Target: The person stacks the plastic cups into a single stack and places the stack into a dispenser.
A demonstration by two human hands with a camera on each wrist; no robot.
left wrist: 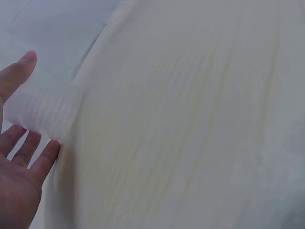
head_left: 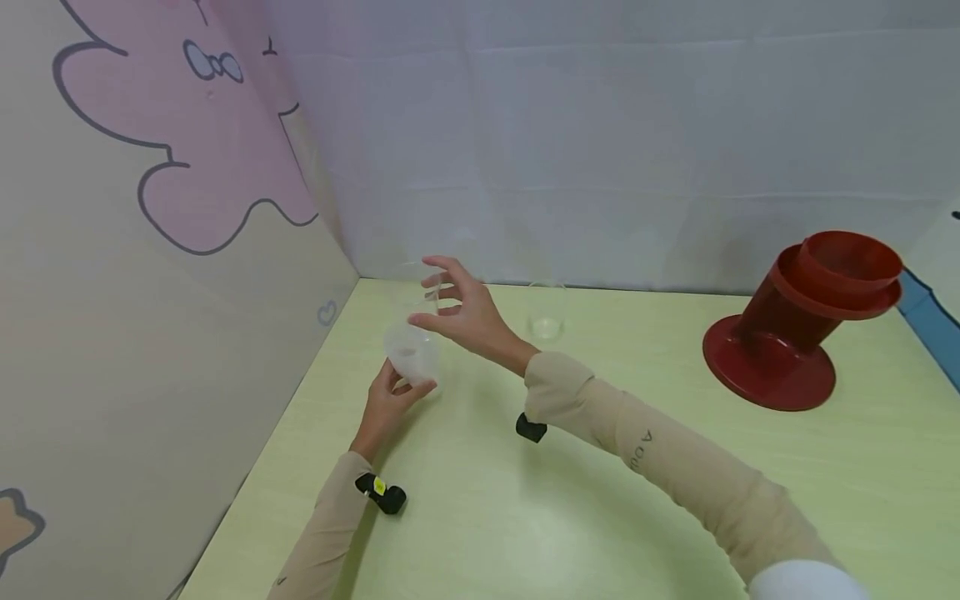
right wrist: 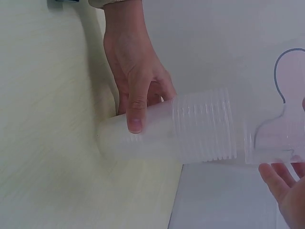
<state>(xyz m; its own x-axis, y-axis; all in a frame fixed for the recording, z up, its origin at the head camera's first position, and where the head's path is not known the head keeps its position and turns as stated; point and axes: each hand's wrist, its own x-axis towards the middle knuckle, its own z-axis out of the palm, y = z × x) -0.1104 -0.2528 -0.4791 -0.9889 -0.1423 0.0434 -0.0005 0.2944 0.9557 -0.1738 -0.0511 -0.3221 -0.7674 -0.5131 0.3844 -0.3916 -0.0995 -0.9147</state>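
A stack of nested clear plastic cups (head_left: 415,360) stands on the table near its left side. My left hand (head_left: 384,406) holds it low down, the thumb lying along the side in the right wrist view. Above the stack my right hand (head_left: 471,315) grips a single clear plastic cup (head_left: 417,287), fingers and thumb spread round it. A small gap separates this cup (right wrist: 274,140) from the ribbed rims of the stack (right wrist: 202,126). In the left wrist view my left hand (left wrist: 21,186) is partly cut off at the edge.
Another clear cup (head_left: 547,315) stands upright on the table near the back wall, right of my right hand. Farther right is a dark red, round-based stand with a tilted tubular top (head_left: 787,333). A patterned wall (head_left: 187,333) borders the table on the left.
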